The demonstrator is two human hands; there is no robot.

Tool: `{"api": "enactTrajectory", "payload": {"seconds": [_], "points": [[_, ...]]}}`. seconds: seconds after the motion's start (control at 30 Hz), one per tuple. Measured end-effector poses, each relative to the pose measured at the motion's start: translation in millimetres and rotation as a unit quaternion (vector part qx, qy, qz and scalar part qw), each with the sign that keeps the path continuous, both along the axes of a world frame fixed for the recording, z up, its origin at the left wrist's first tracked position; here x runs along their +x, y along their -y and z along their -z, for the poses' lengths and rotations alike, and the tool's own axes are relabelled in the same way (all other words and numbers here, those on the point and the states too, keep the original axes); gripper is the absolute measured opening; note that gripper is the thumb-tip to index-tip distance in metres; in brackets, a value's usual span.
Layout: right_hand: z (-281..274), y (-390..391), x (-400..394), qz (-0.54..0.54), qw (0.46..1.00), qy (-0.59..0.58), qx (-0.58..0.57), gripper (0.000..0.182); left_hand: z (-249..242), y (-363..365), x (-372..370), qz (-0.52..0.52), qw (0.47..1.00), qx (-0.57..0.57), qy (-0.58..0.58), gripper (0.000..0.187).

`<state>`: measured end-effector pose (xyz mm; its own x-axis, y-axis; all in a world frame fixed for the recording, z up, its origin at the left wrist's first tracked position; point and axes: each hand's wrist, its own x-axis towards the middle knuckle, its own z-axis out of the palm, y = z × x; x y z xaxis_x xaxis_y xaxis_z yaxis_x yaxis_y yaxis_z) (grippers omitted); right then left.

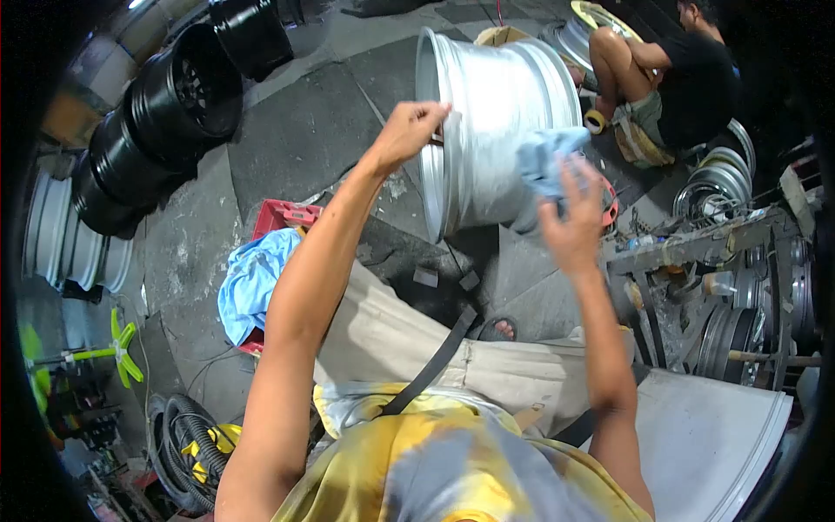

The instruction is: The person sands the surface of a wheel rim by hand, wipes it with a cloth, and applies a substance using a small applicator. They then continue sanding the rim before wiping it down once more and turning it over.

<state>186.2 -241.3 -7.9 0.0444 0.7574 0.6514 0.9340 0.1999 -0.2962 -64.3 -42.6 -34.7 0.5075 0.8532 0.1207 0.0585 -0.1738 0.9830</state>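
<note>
The step in hand appeared to be wiping: the left hand [413, 130] had its fingers closed on the rim of the upright silver metal wheel [487, 122], and the right hand [570, 222] pressed a crumpled light-blue cloth [544, 157] under its fingertips against the barrel, so the next move probably called for turning the wheel to an unwiped part.

Dim overhead light, strong fisheye curving, black vignetted corners, slight motion blur.
</note>
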Motion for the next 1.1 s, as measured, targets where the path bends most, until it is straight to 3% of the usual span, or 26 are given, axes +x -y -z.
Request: {"api": "enactTrajectory", "payload": {"seconds": [0.13, 0.17, 0.23, 0.27, 0.33, 0.4, 0.47, 0.5, 0.53, 0.6, 0.63, 0.77, 0.83, 0.9, 0.93, 1.0, 1.1], "points": [[54.6, -25.2, -30.3, -0.045, 0.991, 0.128, -0.011, 0.063, -15.6, 28.9, -20.2, 0.129, 0.991, -0.015, -0.036, 0.034], [53.6, -35.3, -34.4, -0.043, 0.985, 0.169, 0.007, 0.063, -13.3, 35.9, -19.2, 0.141, 0.989, -0.044, -0.028, 0.032], [26.9, -70.0, -18.3, -0.067, 0.99, 0.122, 0.009, 0.056, -12.6, 49.0, -24.0, 0.173, 0.983, -0.045, -0.041, 0.033], [-0.5, -87.4, -14.4, -0.034, 0.985, 0.042, -0.164, 0.05, -16.6, 56.7, -25.3, 0.17, 0.982, -0.054, -0.062, 0.034], [-16.0, -154.9, 6.1, -0.083, 0.989, 0.095, -0.082, 0.047, -12.2, 59.3, -25.7, 0.188, 0.979, -0.031, -0.077, 0.035], [-15.6, -233.0, 21.6, -0.074, 0.984, 0.101, -0.128, 0.044, -15.4, 64.5, -28.7, 0.208, 0.973, -0.015, -0.099, 0.037], [-6.5, -324.6, 35.7, -0.115, 0.943, 0.202, -0.239, 0.042, -19.0, 64.4, -29.6, 0.217, 0.968, 0.004, -0.123, 0.038], [-5.4, -353.6, 28.7, -0.13, 0.928, 0.119, -0.329, 0.043, -17.3, 63.6, -29.7, 0.219, 0.969, 0.008, -0.117, 0.038], [-20.6, -350.0, 6.5, -0.126, 0.932, 0.084, -0.33, 0.045, -16.7, 61.0, -29.0, 0.216, 0.969, 0.007, -0.119, 0.038], [-3.9, -377.6, -21.2, -0.193, 0.947, -0.097, -0.239, 0.045, -17.2, 57.9, -28.1, 0.184, 0.978, 0.001, -0.094, 0.037], [-14.7, -369.4, -47.8, -0.202, 0.943, -0.159, -0.211, 0.043, -23.6, 56.3, -27.4, 0.168, 0.983, -0.006, -0.078, 0.038], [-28.9, -338.3, -59.6, -0.148, 0.954, -0.121, -0.232, 0.041, -10.4, 27.2, -14.4, 0.095, 0.995, -0.004, -0.012, 0.038], [-18.9, -274.8, -60.1, -0.137, 0.983, -0.092, -0.084, 0.032, -9.6, 14.8, -7.0, 0.054, 0.997, -0.029, 0.039, 0.038], [16.2, -199.9, -67.5, -0.182, 0.973, -0.117, 0.078, 0.027, -2.9, -5.2, -6.4, 0.059, 0.981, -0.142, 0.116, 0.036], [25.8, -150.2, -75.8, -0.167, 0.977, -0.053, 0.119, 0.029, -7.7, -13.1, -8.7, 0.039, 0.978, -0.171, 0.116, 0.036], [85.1, -70.2, -60.3, -0.162, 0.986, 0.027, 0.043, 0.032, -23.6, -10.0, -14.3, -0.017, 0.979, -0.183, 0.091, 0.039], [195.9, -2.1, 22.9, -0.227, 0.944, 0.16, -0.178, 0.023, -24.2, -5.5, -16.3, -0.073, 0.985, -0.151, 0.047, 0.045]]}}
